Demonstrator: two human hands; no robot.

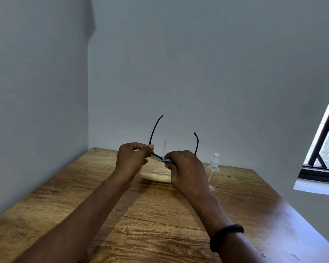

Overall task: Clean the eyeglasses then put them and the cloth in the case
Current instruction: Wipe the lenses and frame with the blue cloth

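Black-framed eyeglasses [153, 132] are held up above the table with both temple arms open and pointing away from me. My left hand [131, 158] pinches the frame at its left corner. My right hand [186, 169] pinches a small grey cloth [166, 160] around the right lens, hiding most of that lens. A clear case [154, 172] with a pale yellow lining lies on the wooden table [150, 215] just beyond and below my hands, partly covered by them.
A small clear spray bottle [214, 164] with a white top stands on the table right of my right hand. Grey walls close the table's left and far sides. A window [325, 149] is at the right. A black band sits on my right wrist.
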